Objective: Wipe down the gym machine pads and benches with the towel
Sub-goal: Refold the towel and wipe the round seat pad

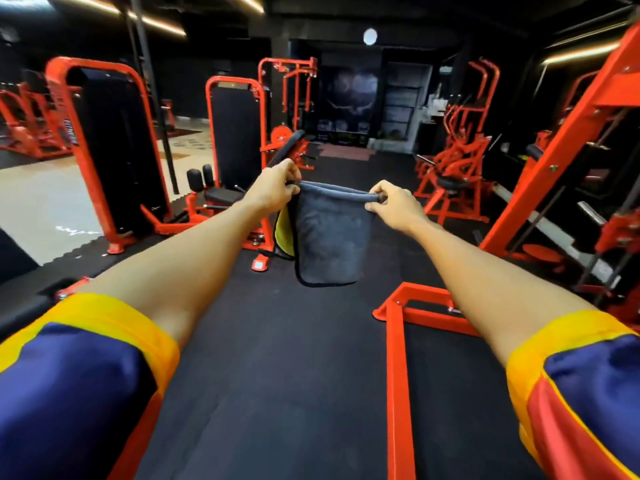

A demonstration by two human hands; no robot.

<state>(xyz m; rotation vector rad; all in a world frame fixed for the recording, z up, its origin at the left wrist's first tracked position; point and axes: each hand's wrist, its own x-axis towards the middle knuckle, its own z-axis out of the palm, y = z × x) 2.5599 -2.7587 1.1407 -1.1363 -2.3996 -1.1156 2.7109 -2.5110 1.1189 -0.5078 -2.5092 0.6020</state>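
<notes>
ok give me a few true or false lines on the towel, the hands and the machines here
The left hand and the right hand both pinch the top edge of the towel. True.
The towel lies spread out flat. False: it hangs in the air between the two hands.
The machine frames are red-orange. True.
The towel is white all over. False: it is grey-blue, with yellow showing at its left edge.

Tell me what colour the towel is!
The towel is dark blue-grey, with a yellow side peeking out at one edge. The head view shows it best.
</notes>
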